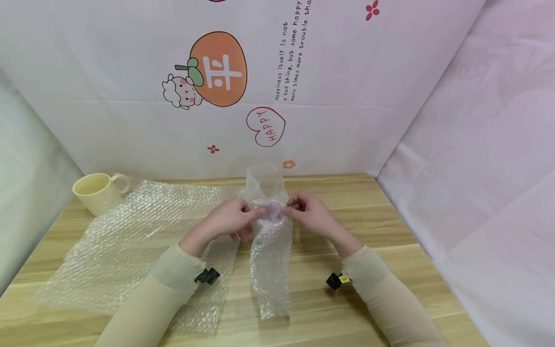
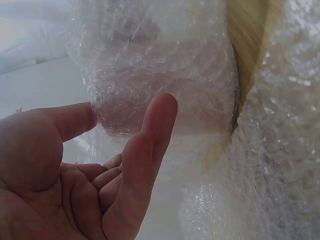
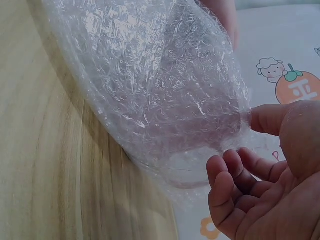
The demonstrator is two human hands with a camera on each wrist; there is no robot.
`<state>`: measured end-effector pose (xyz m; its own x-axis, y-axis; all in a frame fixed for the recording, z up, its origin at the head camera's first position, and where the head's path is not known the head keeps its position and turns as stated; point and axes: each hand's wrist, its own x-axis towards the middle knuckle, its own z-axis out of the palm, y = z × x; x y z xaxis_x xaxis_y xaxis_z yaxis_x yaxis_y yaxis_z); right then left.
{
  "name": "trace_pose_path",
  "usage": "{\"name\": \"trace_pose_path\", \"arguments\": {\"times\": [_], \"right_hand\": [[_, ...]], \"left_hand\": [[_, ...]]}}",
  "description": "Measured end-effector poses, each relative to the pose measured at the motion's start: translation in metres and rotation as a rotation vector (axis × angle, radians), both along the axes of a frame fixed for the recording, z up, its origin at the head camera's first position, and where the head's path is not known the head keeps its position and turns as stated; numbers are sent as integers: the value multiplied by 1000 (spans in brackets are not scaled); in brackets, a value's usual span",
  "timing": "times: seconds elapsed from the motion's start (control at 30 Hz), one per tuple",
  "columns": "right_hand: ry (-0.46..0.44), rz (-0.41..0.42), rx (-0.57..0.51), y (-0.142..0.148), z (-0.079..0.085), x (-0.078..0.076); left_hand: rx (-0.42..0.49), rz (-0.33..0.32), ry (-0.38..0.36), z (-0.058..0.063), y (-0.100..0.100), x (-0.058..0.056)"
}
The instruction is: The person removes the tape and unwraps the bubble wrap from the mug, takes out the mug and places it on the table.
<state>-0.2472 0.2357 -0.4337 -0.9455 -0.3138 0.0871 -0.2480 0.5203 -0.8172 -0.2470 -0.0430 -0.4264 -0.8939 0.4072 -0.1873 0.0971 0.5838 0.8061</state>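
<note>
A pinkish-lilac rounded object [image 1: 272, 211] stands inside a narrow strip of bubble wrap [image 1: 272, 270]; the wrap blurs its shape. My left hand [image 1: 231, 217] is at its left side. In the left wrist view the left thumb reaches the wrap's edge, while the straight index finger lies against or just before the wrapped side. Across from it, my right hand [image 1: 313, 214] touches the wrap's upper edge with its thumb, as the right wrist view shows. The other right fingers are bent near the wrap, apparently gripping nothing.
A wide sheet of bubble wrap [image 1: 130, 241] spreads over the left part of the wooden table [image 1: 342, 308]. At the back left stands a pale yellow cup [image 1: 97, 190], its handle beside the sheet. Printed white cloth [image 1: 338, 96] rises behind the table, with plain cloth at both sides.
</note>
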Motion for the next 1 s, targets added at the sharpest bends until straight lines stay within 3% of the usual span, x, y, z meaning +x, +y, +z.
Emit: {"name": "trace_pose_path", "arguments": {"times": [0.1, 0.17, 0.37, 0.47, 0.53, 0.63, 0.8, 0.9, 1.0], "right_hand": [[4, -6, 10, 0, 0, 0], [5, -7, 13, 0, 1, 1], [11, -4, 22, -2, 1, 1], [25, -10, 36, -3, 1, 1], [35, -16, 50, -3, 0, 1], [52, -24, 78, -4, 0, 0], [58, -19, 98, -4, 0, -1], [52, -17, 97, -3, 0, -1], [45, -17, 96, -3, 0, 0]], "left_hand": [[-8, 15, 49, 2, 1, 0], [-19, 25, 127, 4, 1, 1], [-33, -6, 503, 9, 6, 4], [-85, -34, 683, 7, 9, 3], [-129, -36, 762, 4, 10, 3], [-175, -26, 818, 1, 10, 2], [-161, 13, 844, -1, 10, 0], [-141, 29, 828, 0, 8, -1], [-123, 43, 767, 3, 6, -2]]}}
